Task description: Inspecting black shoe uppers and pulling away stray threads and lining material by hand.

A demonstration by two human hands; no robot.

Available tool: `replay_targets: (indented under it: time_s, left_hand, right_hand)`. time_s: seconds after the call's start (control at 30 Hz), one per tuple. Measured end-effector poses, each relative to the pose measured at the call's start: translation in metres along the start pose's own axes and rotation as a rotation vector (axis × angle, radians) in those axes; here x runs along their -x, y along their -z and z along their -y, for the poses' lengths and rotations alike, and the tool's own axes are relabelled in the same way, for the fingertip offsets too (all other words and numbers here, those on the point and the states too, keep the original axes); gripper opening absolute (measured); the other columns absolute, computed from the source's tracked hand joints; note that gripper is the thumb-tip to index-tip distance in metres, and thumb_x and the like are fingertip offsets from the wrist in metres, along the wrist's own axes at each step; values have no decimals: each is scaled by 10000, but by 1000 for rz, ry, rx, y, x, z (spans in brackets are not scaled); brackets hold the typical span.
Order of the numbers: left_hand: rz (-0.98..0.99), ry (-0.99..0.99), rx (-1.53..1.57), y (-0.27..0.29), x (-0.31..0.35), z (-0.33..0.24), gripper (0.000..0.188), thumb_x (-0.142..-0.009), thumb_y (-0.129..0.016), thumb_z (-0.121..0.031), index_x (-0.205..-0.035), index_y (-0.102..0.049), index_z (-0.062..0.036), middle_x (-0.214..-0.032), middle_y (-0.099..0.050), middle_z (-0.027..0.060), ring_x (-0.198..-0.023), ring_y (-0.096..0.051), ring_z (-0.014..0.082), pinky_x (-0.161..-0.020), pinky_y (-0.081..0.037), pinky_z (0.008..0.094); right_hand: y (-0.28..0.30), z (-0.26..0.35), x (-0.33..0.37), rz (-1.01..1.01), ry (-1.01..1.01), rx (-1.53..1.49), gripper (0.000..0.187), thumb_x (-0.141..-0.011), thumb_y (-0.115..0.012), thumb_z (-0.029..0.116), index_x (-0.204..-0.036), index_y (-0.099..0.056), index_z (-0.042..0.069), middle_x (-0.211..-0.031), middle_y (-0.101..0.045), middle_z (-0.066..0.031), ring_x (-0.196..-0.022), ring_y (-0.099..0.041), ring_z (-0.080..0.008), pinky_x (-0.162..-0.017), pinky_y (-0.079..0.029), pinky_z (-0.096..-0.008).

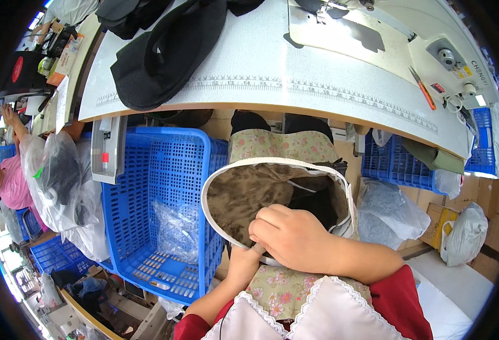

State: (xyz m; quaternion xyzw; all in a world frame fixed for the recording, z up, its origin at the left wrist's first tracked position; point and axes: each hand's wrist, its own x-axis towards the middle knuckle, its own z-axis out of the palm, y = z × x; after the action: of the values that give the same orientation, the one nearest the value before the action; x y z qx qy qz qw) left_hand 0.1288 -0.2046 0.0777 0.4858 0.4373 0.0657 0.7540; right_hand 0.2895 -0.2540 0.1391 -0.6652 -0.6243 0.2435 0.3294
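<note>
A bag-shaped fabric piece with a brown plush lining (238, 195) and a white band round its wide mouth lies in my lap, its opening facing up. A dark patch shows inside it at the right. My right hand (289, 235) is closed at the near rim, fingers curled over it, and the forearm crosses from the right. Just below and to the left, my left hand (243, 265) grips the same rim from outside, close against the right hand. The left fingers are partly hidden.
A sewing table (249, 93) with a printed ruler spans the far side, holding black fabric pieces (164, 62), orange-handled snips (423, 89) and a sewing machine (442, 54). A blue crate (207, 164) with clear plastic stands left. Plastic bags (388, 212) lie right. Another person (17, 184) sits far left.
</note>
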Motion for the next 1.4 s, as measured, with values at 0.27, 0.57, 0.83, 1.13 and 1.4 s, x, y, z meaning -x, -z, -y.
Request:
replay_targets:
  time_s: [0.27,0.57,0.83,1.13,1.4]
  left_hand:
    - [-11,104,239,-3,-2,-10,443,-797,-633,-77,-1211,-500,8,-1185,-554,81,-1054,-528,192,-921,-396,305]
    - [-95,169,396,-4,-5,-12,476,-753,-628,4,-1207,-488,16,-1191,-537,91,-1073,-512,209,-945,-387,314]
    - [-94,179,451,-3,-6,-5,489,-751,-613,-1,-1221,-479,7,-1190,-534,91,-1075,-504,208,-951,-376,309]
    - [-68,230,422,-4,-7,-10,521,-755,-599,-2,-1253,-446,-5,-1216,-515,96,-1091,-498,221,-963,-379,329]
    - [-98,276,592,-4,-5,-5,570,-739,-574,29,-1281,-408,-29,-1210,-506,110,-1099,-499,259,-962,-404,368]
  right_hand:
    - [46,11,2,-124,-504,-1010,150,-986,-388,185,-1011,-382,37,-760,-592,-89,-623,-589,-115,-556,-488,-239]
    - [72,19,23,-300,-280,-981,135,-970,-431,155,-1003,-410,26,-735,-556,-59,-619,-539,-65,-550,-466,-200]
    - [72,13,22,-396,-295,-939,140,-969,-438,164,-987,-405,29,-706,-553,-59,-596,-529,-66,-510,-445,-198]
    - [54,5,15,-315,-374,-686,128,-934,-460,90,-1035,-430,17,-786,-571,-110,-672,-605,-200,-599,-484,-332]
    - [13,-6,30,253,-344,85,86,-760,-546,88,-806,-495,35,-675,-592,-118,-626,-617,-286,-546,-493,-385]
